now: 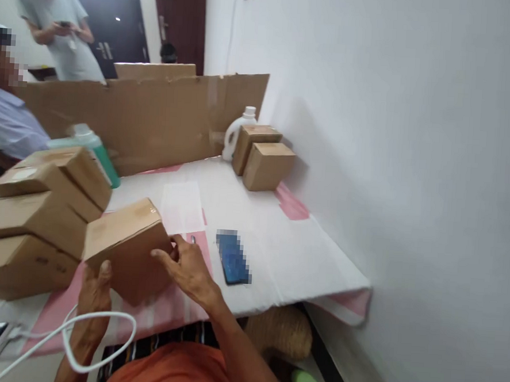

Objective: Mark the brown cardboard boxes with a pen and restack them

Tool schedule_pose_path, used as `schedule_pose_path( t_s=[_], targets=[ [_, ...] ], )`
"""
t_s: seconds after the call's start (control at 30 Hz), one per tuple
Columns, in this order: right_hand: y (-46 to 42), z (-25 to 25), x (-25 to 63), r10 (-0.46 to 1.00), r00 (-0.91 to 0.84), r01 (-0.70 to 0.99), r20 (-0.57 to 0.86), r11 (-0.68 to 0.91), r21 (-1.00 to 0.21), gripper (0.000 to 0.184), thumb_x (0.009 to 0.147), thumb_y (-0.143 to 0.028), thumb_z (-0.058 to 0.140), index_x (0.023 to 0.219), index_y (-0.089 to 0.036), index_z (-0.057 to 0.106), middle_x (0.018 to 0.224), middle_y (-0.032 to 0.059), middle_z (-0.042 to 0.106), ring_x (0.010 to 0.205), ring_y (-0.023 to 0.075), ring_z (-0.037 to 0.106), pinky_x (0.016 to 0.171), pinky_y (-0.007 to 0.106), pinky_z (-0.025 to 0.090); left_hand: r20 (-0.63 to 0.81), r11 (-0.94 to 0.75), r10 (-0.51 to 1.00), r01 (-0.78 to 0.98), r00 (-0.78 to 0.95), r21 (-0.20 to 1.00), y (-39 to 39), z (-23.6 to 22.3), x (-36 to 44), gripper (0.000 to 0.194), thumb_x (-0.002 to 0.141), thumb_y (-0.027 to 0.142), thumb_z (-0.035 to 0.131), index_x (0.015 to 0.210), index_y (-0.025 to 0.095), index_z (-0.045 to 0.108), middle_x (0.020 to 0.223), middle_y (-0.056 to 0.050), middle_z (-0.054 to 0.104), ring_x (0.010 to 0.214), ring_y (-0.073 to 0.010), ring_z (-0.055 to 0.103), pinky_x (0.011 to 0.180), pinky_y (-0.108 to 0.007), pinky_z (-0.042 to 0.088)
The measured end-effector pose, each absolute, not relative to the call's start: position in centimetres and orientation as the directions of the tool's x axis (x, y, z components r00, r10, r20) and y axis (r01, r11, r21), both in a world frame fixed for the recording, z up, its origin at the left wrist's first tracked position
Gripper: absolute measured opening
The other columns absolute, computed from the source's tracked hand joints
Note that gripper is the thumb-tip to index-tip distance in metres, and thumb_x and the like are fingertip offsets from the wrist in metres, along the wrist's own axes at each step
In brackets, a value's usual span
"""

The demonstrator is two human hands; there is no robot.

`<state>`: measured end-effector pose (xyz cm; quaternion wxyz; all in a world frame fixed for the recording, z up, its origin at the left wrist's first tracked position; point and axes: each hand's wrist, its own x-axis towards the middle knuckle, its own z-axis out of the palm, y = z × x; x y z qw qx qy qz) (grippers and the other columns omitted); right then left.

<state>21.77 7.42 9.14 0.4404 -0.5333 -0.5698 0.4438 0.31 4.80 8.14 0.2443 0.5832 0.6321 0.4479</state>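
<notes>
Hold brown cuboid cardboard box (132,261) steady in two-handed grip, clasped betw. L hand (94,293) & R hand (190,268); over near part of pink-and-white covered tabletop (280,262), just R of stacked brown cardboard boxes (65,225); press evenly w/ thumbs; keep white looped cable (109,313) from snagging; can't tell if resting or lifted.

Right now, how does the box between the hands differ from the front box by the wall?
The left hand and right hand hold the box between them; no hand touches the front box by the wall.
The held box, nearer the camera, looks larger; the front box looks smaller.
The held box is beside stacked boxes; the front box stands in front of another box.
Both are brown cardboard.
</notes>
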Motion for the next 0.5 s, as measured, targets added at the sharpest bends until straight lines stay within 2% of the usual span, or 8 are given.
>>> schedule_pose_path(
  t_s=[0.07,0.13,0.17,0.23,0.3,0.4,0.5],
  targets=[
    [7.3,9.9,23.8,0.995,0.018,0.246,0.097,0.09,-0.965,0.051,0.096,-0.072,0.067,0.105,-0.022,0.073,0.07,0.0001,0.068,0.066,0.0182,0.063,0.065,0.031,0.049,0.258,-0.08,0.929,0.539,-0.265,0.839,5.3,9.2,3.0,0.072,0.098,0.079,0.046,0.141,0.024,0.063,0.144,-0.016,0.061,0.141,-0.0448,0.053,0.126,-0.069,0.038],
    [7.4,10.4,27.1,0.983,0.124,0.223,0.139,0.109,-0.969,0.05,0.102,-0.071,0.057,0.111,-0.025,0.071,0.077,0.0003,0.071,0.07,0.0188,0.064,0.068,0.031,0.05,0.343,-0.214,0.923,0.513,-0.172,0.831,7.1,10.3,7.2,0.071,0.097,0.077,0.052,0.141,0.023,0.064,0.15,-0.016,0.056,0.144,-0.0432,0.05,0.127,-0.066,0.037],
    [7.5,10.4,29.2,0.968,0.198,0.214,0.154,0.111,-0.97,0.051,0.103,-0.071,0.053,0.116,-0.025,0.069,0.082,0.0012,0.072,0.072,0.0194,0.066,0.07,0.032,0.051,0.369,-0.293,0.925,0.449,-0.091,0.844,8.3,10.7,9.8,0.071,0.097,0.075,0.055,0.146,0.024,0.06,0.151,-0.015,0.055,0.145,-0.0406,0.05,0.126,-0.062,0.04],
    [7.9,9.7,33.9,0.916,0.364,0.222,0.169,0.091,-0.971,0.058,0.103,-0.075,0.047,0.124,-0.025,0.067,0.091,0.004,0.075,0.078,0.0213,0.068,0.072,0.033,0.055,0.311,-0.331,0.943,0.249,0.117,0.91,11.5,10.7,15.5,0.079,0.095,0.072,0.06,0.159,0.026,0.048,0.155,-0.016,0.052,0.144,-0.0377,0.053,0.117,-0.057,0.05],
    [8.6,8.2,39.0,0.852,0.501,0.227,0.155,0.043,-0.973,0.071,0.098,-0.084,0.045,0.126,-0.021,0.065,0.095,0.0073,0.075,0.08,0.0233,0.07,0.071,0.035,0.058,0.251,-0.296,0.922,0.121,0.294,0.947,14.8,9.6,21.5,0.093,0.089,0.07,0.07,0.166,0.028,0.038,0.165,-0.018,0.042,0.149,-0.0392,0.049,0.111,-0.055,0.055],
    [10.2,5.8,46.2,0.787,0.608,0.195,0.107,-0.017,-0.981,0.082,0.092,-0.09,0.043,0.122,-0.017,0.064,0.096,0.0103,0.075,0.08,0.0239,0.071,0.069,0.036,0.062,0.198,-0.243,0.875,0.048,0.442,0.969,19.0,7.0,29.4,0.105,0.088,0.064,0.077,0.172,0.028,0.025,0.172,-0.021,0.032,0.157,-0.0399,0.04,0.119,-0.057,0.049],
    [12.5,4.1,52.0,0.738,0.669,0.177,0.085,-0.048,-0.983,0.081,0.087,-0.092,0.05,0.111,-0.017,0.066,0.091,0.01,0.075,0.076,0.0231,0.071,0.067,0.036,0.063,0.145,-0.22,0.842,0.085,0.52,0.972,22.1,5.1,35.3,0.11,0.091,0.058,0.076,0.175,0.02,0.016,0.173,-0.026,0.03,0.16,-0.0409,0.037,0.129,-0.057,0.037]
  ],
)
